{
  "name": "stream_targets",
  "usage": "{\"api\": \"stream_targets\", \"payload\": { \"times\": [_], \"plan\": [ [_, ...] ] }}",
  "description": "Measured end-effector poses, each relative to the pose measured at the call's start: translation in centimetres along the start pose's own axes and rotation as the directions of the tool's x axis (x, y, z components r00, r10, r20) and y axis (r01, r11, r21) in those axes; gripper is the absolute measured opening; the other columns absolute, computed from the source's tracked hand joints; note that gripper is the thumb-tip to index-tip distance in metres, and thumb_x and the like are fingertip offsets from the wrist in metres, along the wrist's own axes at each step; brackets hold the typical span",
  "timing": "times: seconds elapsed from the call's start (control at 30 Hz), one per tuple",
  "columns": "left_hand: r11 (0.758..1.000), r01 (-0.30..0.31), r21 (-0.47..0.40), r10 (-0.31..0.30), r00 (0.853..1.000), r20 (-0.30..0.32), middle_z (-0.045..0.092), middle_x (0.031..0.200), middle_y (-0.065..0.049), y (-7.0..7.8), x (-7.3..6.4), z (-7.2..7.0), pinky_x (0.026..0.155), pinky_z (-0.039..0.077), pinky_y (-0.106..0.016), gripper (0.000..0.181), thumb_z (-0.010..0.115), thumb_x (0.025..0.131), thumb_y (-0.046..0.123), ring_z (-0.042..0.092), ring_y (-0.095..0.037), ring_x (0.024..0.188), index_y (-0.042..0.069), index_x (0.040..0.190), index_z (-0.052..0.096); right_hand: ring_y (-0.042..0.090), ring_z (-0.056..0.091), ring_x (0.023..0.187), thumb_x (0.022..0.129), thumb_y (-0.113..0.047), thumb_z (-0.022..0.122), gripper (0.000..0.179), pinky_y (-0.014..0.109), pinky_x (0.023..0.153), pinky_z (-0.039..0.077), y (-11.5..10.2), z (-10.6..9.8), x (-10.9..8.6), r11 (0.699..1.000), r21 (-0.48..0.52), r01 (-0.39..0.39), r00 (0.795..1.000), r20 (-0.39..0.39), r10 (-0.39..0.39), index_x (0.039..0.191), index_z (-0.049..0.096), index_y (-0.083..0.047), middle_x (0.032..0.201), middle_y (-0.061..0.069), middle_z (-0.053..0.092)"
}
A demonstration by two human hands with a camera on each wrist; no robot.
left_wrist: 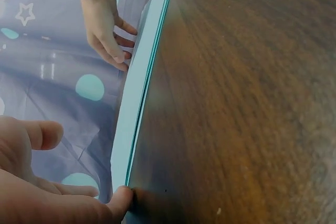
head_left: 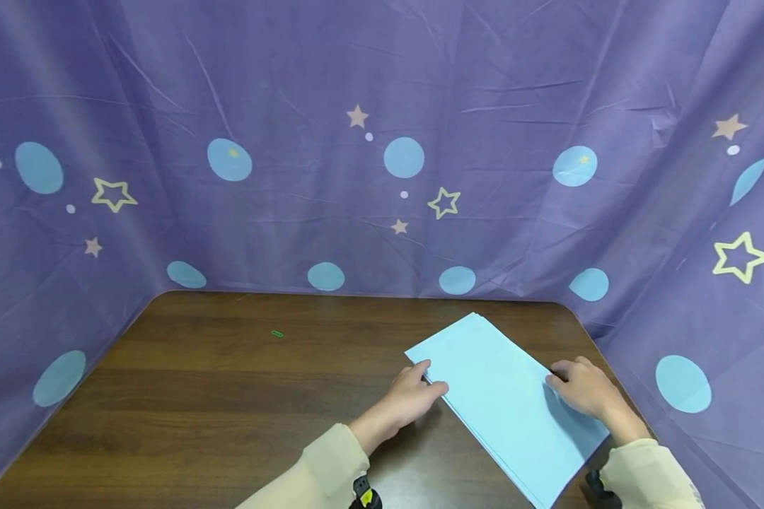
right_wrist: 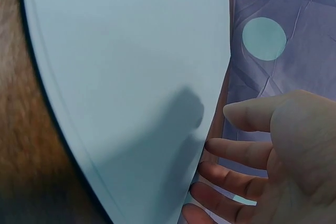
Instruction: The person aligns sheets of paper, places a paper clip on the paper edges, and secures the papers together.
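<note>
A thin stack of light blue paper sheets (head_left: 503, 403) lies slanted on the right part of the wooden table. At its left long edge is my left hand (head_left: 410, 397); in the left wrist view one fingertip (left_wrist: 122, 196) touches the sheets' edge while the thumb stands apart from it. Across the stack, my right hand (head_left: 586, 389) is at the right long edge. The right wrist view shows its fingertips (right_wrist: 212, 144) lined up along that edge, thumb raised away from the paper. A shadow of this hand falls on the top sheet (right_wrist: 121, 66).
A small green paper clip (head_left: 276, 334) lies toward the back left of the brown wooden table (head_left: 197, 396). Purple cloth (head_left: 318, 78) printed with stars and blue dots hangs around the back and both sides of the table.
</note>
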State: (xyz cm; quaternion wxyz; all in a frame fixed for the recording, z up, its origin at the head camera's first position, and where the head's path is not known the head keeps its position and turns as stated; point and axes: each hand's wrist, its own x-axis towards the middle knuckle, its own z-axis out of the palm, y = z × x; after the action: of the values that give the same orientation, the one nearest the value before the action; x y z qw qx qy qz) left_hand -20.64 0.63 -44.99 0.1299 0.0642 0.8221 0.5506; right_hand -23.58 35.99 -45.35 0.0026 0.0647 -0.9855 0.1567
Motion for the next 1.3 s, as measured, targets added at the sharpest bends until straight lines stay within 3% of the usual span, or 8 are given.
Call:
{"api": "stream_targets", "payload": {
  "times": [0.1,0.37,0.7,1.0,1.3],
  "plan": [
    [1.000,0.000,0.004,0.000,1.000,0.003,0.047,0.153,-0.025,0.0,0.1,0.0,0.115,0.045,-0.056,0.074,0.067,0.097,0.033,0.055,-0.038,0.136,0.001,0.159,0.044,0.052,0.063,0.110,0.105,-0.026,0.065,0.043,0.065,0.088,0.052,-0.3,0.0,-0.1,1.000,0.011,-0.008,1.000,-0.001,0.008,0.128,0.068,0.010,0.117,0.030,0.066],
    [0.988,-0.082,0.132,0.083,0.997,-0.001,0.048,0.154,-0.026,0.1,0.3,0.1,0.120,0.039,-0.056,0.070,0.067,0.095,0.031,0.046,-0.040,0.144,-0.006,0.153,0.051,0.056,0.062,0.112,0.104,-0.027,0.063,0.044,0.068,0.087,0.052,-0.8,-0.1,-0.3,0.999,0.034,-0.039,0.999,0.029,0.038,0.130,0.067,0.008,0.123,0.033,0.062],
    [0.999,-0.051,0.009,0.051,0.999,-0.006,0.046,0.157,-0.029,0.1,0.9,-0.2,0.121,0.038,-0.056,0.069,0.067,0.097,0.028,0.045,-0.039,0.146,-0.006,0.154,0.049,0.057,0.060,0.113,0.104,-0.028,0.062,0.046,0.067,0.087,0.052,-1.5,0.0,-0.3,0.997,0.036,-0.072,0.997,0.040,0.071,0.131,0.067,0.008,0.123,0.035,0.062],
    [0.999,-0.038,-0.004,0.038,0.999,0.002,0.045,0.157,-0.027,-0.2,1.1,-0.7,0.121,0.037,-0.057,0.069,0.067,0.098,0.029,0.046,-0.038,0.144,-0.002,0.156,0.048,0.057,0.057,0.121,0.104,-0.028,0.062,0.046,0.067,0.095,0.050,-2.4,0.4,0.0,0.996,0.049,-0.072,0.997,0.040,0.070,0.129,0.068,0.010,0.124,0.036,0.064],
    [0.999,-0.039,-0.004,0.039,0.999,0.017,0.041,0.162,-0.028,-0.5,1.4,-1.4,0.124,0.034,-0.058,0.067,0.065,0.101,0.027,0.039,-0.041,0.151,-0.006,0.156,0.046,0.057,0.058,0.118,0.103,-0.029,0.063,0.049,0.068,0.094,0.050,-3.5,0.7,-0.3,0.996,0.061,-0.064,0.997,0.049,0.061,0.130,0.067,0.012,0.124,0.037,0.062]
  ]
}}
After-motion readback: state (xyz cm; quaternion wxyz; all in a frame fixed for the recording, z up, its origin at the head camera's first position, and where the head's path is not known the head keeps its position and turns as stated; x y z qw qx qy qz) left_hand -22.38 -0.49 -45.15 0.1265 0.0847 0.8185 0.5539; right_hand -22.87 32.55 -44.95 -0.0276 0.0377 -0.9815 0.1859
